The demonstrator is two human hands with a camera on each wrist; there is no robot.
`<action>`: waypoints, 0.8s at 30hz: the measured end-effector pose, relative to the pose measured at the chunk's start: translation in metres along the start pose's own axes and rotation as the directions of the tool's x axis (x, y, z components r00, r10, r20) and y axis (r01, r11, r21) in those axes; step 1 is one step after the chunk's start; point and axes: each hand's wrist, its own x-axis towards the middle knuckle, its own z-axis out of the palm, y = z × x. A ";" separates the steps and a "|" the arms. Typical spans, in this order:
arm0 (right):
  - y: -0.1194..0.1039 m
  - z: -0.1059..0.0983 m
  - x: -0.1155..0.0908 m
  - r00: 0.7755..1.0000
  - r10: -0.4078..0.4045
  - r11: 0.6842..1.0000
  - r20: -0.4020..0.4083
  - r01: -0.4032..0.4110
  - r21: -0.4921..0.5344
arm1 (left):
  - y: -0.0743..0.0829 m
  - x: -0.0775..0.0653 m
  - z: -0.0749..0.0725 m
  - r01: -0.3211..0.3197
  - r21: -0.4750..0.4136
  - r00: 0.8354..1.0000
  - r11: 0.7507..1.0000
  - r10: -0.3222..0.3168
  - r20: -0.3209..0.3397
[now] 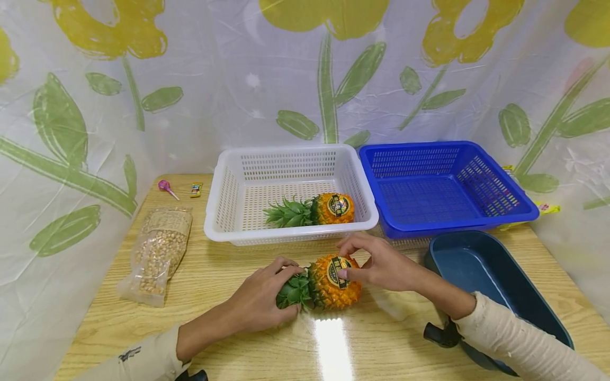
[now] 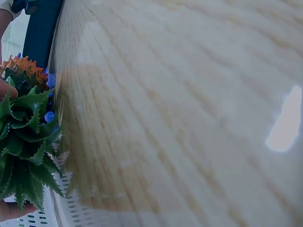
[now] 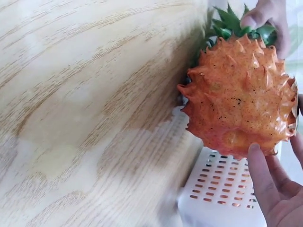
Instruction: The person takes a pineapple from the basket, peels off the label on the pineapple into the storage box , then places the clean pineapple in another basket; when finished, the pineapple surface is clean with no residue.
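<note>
A small orange pineapple [image 1: 329, 299] with a green leafy crown [image 1: 292, 292] lies crosswise over the table, a round black-and-gold label [image 1: 337, 272] facing up. My left hand [image 1: 259, 296] grips the crown, thumb on the near side and fingers on the far side. At the fruit's other end my right hand [image 1: 381, 263] holds the body, its thumb at the label. One fingertip touches the spiky base in the right wrist view. A second labelled pineapple [image 1: 329, 210] lies inside the white basket [image 1: 290, 235]. The left wrist view shows the crown's leaves [image 2: 28, 137] close up.
A blue basket [image 1: 457, 225] adjoins the white one on the right. In front of it stands a dark teal tub [image 1: 514, 275], partly behind my right forearm. At left lie a bag of beige kernels [image 1: 164, 246], a pink lollipop [image 1: 164, 185] and a small yellow packet [image 1: 196, 190].
</note>
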 end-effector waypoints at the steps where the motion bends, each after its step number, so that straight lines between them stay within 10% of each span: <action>1: 0.000 0.000 0.000 1.000 -0.001 1.000 -0.004 0.001 0.001 | 0.000 0.000 0.000 0.000 0.001 1.000 1.000 0.000 0.000; 24: -0.008 -0.007 0.001 0.998 -0.050 0.999 -0.024 0.050 0.008 | 0.001 -0.001 0.000 0.008 -0.020 1.000 1.000 -0.008 0.006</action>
